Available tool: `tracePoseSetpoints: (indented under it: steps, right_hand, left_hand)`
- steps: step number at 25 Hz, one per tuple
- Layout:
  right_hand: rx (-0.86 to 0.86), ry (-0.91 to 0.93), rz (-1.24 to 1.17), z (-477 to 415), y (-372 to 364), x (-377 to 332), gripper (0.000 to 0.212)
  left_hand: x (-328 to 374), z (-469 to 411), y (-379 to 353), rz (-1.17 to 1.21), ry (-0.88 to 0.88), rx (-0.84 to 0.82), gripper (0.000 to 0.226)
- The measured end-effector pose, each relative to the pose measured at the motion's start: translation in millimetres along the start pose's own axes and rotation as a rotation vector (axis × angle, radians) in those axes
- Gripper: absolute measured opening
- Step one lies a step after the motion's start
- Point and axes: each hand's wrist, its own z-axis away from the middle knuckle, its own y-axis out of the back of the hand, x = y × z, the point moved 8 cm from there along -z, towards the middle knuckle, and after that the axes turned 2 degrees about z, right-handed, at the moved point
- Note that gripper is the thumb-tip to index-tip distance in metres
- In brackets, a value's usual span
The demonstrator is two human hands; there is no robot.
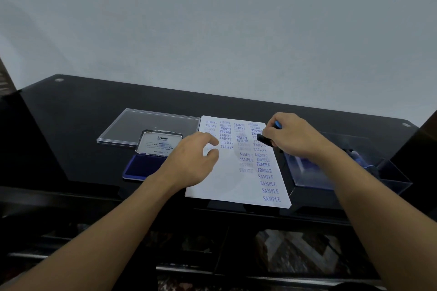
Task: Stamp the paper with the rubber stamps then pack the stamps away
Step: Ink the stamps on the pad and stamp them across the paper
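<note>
A white sheet of paper (pixel 224 182) lies in the middle of the glossy black table (pixel 78 125). Much of it is already printed in blue: columns of SAMPLE, FRAGILE, AMENDED and AIR MAIL run down the far part and the right side, while the near left area is blank.

The right hand (pixel 294 137) grips a rubber stamp with a blue handle and a black base (pixel 264 139), its fingers curled round the handle. The base is tilted over the far right of the sheet, and I cannot tell whether it touches.

The left hand (pixel 191 157) rests on the sheet's left edge. Its fingers are loosely bent and a little apart, holding nothing.

Left of the sheet sits a dark blue ink pad in an open metal tin (pixel 144 166), and beyond it a flat clear plastic lid (pixel 146 123). On the right stands a clear plastic box (pixel 392 177) with more blue stamps (pixel 357 156) inside.

Stamping looks well advanced but not finished. Packing away is only partly done at best: this stamp is out of the box, the ink pad is open, and the box has no lid on.
</note>
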Motion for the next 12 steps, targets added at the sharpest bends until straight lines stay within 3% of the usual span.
tracePoseSetpoints:
  steps: [12]
  right_hand:
    - [0.156,-0.074,0.159,16,58,56,0.004]
  left_hand:
    - [65,-27,-59,0.088,-0.052,-0.107,0.028]
